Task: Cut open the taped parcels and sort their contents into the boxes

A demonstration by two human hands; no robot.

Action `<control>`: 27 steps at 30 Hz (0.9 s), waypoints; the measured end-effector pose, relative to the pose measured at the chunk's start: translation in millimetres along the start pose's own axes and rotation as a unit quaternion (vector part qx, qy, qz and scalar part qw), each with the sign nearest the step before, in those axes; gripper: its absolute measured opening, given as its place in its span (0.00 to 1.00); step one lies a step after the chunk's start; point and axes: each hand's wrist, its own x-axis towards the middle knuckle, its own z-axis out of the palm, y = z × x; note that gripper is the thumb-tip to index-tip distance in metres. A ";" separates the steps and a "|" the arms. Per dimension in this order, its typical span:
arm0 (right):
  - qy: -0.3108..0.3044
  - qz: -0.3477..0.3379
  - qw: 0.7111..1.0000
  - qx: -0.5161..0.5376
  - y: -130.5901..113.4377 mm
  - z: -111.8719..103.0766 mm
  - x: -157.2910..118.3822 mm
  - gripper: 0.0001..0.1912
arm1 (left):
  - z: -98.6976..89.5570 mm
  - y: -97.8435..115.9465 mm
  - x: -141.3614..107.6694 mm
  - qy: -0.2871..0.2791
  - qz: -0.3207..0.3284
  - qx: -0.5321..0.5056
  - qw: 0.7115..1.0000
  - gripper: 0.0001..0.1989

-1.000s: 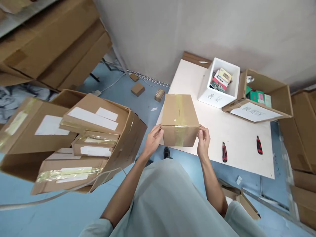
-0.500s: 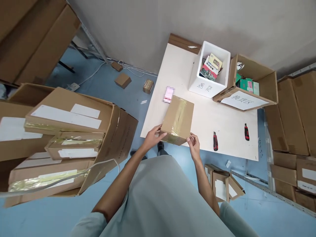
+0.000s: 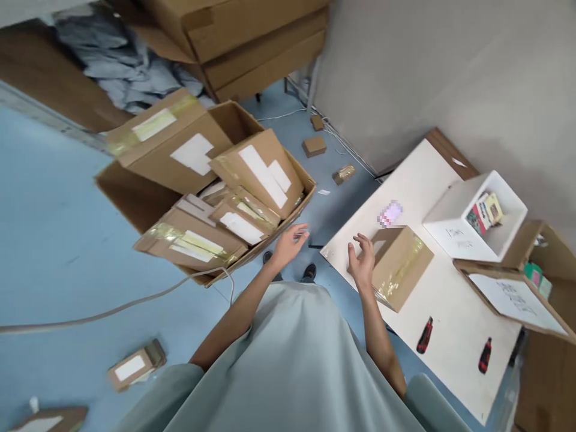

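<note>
My left hand (image 3: 290, 245) is open in the air, close to the near right edge of a large open carton (image 3: 310, 185). That carton is filled with several taped cardboard boxes bearing white labels, among them a tall box (image 3: 288, 165) by the right wall and a smaller box (image 3: 240, 225) beside it. My right hand (image 3: 362, 261) is open too, fingers spread, over the table edge next to a taped cardboard box (image 3: 405, 264). Whether its fingers touch that box I cannot tell. Neither hand holds anything.
On the white table (image 3: 454, 327) lie two red-black utility knives (image 3: 425, 335). A white foam box (image 3: 468, 231) and an open labelled carton (image 3: 517, 300) stand behind them. A pale cable (image 3: 135, 305) runs left of my body. Small boxes (image 3: 314, 146) lie on the floor.
My view has turned left, toward the large carton. Both hands have let go of the taped box, which stays on the table. My left hand has moved away toward the carton.
</note>
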 end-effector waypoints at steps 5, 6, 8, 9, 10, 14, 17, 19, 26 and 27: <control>-0.139 -0.063 0.987 0.043 -60.2 104.7 39.6 0.16 | -108.4 -41.8 -8.9 0.206 -0.042 0.015 0.977 0.17; -0.162 -0.074 0.983 0.046 -70.8 123.7 43.5 0.16 | -126.2 -49.0 -13.9 0.231 -0.049 0.023 0.971 0.17; -0.206 -0.095 0.973 0.049 -90.9 158.5 48.2 0.16 | -157.7 -60.8 -25.2 0.265 -0.063 0.041 0.961 0.17; -0.227 -0.105 0.967 0.051 -100.1 174.4 49.3 0.16 | -171.5 -65.4 -30.9 0.277 -0.068 0.050 0.957 0.17; -0.247 -0.115 0.961 0.052 -108.4 189.2 49.9 0.16 | -184.0 -69.3 -36.3 0.288 -0.072 0.058 0.953 0.18; -0.333 -0.131 0.933 0.027 -128.6 240.9 49.8 0.18 | -220.8 -78.2 -49.4 0.318 -0.071 0.091 0.941 0.22; -0.395 -0.112 0.911 -0.036 -130.7 271.2 49.9 0.23 | -232.3 -76.7 -44.3 0.304 -0.070 0.125 0.942 0.24; -0.420 -0.097 0.899 -0.073 -129.1 284.8 50.2 0.24 | -232.1 -71.4 -32.9 0.279 -0.061 0.151 0.946 0.24; -0.460 -0.045 0.882 -0.089 -116.8 275.5 53.0 0.18 | -210.6 -41.6 34.3 0.193 -0.074 0.237 0.949 0.26; -0.459 -0.016 0.882 -0.107 -113.5 269.3 53.4 0.17 | -208.3 -37.5 43.6 0.180 -0.094 0.258 0.944 0.26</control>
